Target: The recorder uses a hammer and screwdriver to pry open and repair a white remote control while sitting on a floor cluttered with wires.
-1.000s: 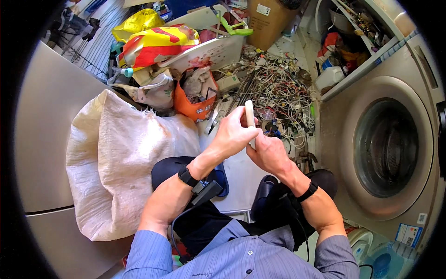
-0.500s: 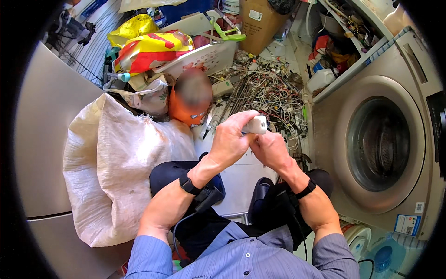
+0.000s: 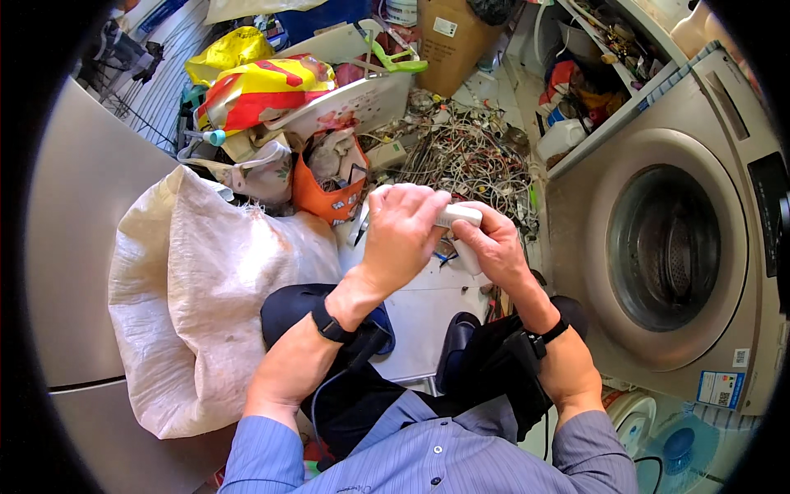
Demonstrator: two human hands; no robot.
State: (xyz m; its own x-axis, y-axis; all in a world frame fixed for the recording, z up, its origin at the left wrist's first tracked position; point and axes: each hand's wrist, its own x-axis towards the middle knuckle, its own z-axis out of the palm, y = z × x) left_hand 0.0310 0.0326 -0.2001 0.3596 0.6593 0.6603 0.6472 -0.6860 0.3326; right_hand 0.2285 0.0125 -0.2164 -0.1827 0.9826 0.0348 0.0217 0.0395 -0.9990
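Note:
A small white plastic object [image 3: 459, 216] is held between my hands, above the floor in front of my knees. My left hand [image 3: 403, 230] has its fingers curled over the left end of it. My right hand [image 3: 496, 251] grips the right end, thumb across it. A further white piece [image 3: 467, 257] shows below, by the right fingers; whether it joins the upper one I cannot tell. Behind them a tangle of cables and small parts [image 3: 457, 156] covers the floor, beside an orange bag [image 3: 325, 198].
A large woven sack [image 3: 206, 313] lies at my left, beside a steel appliance [image 3: 86, 206]. A front-loading washing machine [image 3: 601, 214] and shelves [image 3: 634, 99] stand at right. Farther back are a cardboard box [image 3: 453, 49], a white bin [image 3: 329, 111] and a yellow-and-red bag [image 3: 263, 90].
The white object has gone from upright to roughly level. My left hand has risen and turned over it; my right hand has moved up and rightward, its thumb now across the object.

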